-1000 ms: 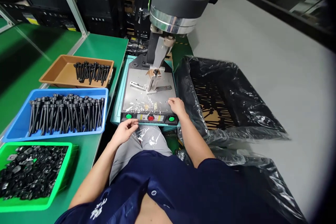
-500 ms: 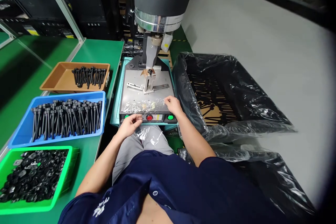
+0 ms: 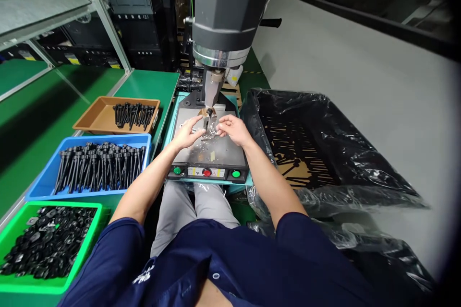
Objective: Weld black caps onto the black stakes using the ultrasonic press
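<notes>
At the press's metal plate (image 3: 194, 156), both my hands are beside a small upright fixture (image 3: 207, 120) holding a part with a black head (image 3: 210, 112). My left hand (image 3: 187, 135) is on the fixture's left, thumb and fingers spread apart, with nothing seen in its grasp. On the other side, my right hand (image 3: 233, 129) is closed in a pinch. Crinkled clear plastic film (image 3: 212, 129) shows at its fingertips, in front of the fixture. Right above the fixture hangs the press's tool head (image 3: 212, 87).
Left on the green table stand a brown tray (image 3: 90, 117) and a blue tray (image 3: 39, 184) of black screw-like parts, plus a green tray (image 3: 97, 216) of small black pieces. Plastic-lined bins (image 3: 334, 120) are at right. Green buttons (image 3: 177, 171) and a red button (image 3: 206, 172) line the press front.
Both hands have moved forward from the plate's front edge to the fixture. The clear film has gone from near my lap toward the fixture. The view has tilted up slightly.
</notes>
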Demonstrator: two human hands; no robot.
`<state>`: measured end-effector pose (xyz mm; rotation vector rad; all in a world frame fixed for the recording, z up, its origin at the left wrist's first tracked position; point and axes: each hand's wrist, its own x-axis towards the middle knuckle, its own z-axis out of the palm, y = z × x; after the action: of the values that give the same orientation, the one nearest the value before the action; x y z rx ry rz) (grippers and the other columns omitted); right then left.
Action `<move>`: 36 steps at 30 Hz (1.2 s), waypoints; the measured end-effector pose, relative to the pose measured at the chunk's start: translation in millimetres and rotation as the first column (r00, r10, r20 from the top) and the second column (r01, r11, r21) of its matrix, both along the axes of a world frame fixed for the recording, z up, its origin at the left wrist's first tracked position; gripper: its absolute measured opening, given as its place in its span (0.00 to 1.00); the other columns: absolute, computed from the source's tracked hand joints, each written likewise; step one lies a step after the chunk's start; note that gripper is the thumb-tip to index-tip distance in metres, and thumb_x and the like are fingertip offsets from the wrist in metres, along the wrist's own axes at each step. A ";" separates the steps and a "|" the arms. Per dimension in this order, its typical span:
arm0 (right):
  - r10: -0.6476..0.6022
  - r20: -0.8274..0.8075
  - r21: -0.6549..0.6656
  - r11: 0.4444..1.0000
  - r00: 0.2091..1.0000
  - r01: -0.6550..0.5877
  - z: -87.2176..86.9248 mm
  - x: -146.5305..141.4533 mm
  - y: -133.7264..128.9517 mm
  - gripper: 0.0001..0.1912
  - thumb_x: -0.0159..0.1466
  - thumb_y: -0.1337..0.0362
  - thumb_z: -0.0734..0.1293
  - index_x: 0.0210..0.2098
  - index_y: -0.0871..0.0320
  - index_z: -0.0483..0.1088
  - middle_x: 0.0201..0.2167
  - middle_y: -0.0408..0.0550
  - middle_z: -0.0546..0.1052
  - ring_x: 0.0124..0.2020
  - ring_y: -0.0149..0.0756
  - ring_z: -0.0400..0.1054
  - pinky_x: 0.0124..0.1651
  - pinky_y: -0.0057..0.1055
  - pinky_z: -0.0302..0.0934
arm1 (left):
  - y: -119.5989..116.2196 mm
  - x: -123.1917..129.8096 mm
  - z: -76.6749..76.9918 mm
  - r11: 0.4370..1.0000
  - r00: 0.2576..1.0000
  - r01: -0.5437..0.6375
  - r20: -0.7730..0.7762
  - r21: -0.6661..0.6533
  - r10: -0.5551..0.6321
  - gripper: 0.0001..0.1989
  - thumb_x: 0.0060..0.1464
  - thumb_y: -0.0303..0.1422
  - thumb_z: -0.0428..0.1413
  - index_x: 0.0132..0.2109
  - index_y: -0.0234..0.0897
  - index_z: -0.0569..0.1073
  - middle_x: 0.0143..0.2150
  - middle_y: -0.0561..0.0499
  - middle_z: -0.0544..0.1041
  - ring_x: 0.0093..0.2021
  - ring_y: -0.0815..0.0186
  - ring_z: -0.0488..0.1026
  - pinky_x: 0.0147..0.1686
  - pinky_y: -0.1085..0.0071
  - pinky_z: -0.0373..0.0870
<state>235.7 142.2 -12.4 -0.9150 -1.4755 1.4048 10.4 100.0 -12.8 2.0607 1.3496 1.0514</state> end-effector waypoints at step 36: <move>-0.254 0.036 -0.043 0.966 0.967 0.255 7.9 -10.3 80.2 0.09 0.60 0.65 0.69 0.34 0.57 0.64 0.25 0.40 0.73 0.14 0.24 0.59 0.15 0.21 0.53 | 97.1 -33.7 35.9 0.956 0.985 0.056 0.175 -0.287 -0.005 0.19 0.48 0.46 0.63 0.25 0.35 0.70 0.19 0.54 0.69 0.20 0.72 0.64 0.23 0.73 0.61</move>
<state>225.4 222.4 -4.5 -1.1172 -1.2985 1.2448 -23.4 197.1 23.1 1.7289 1.2946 0.9308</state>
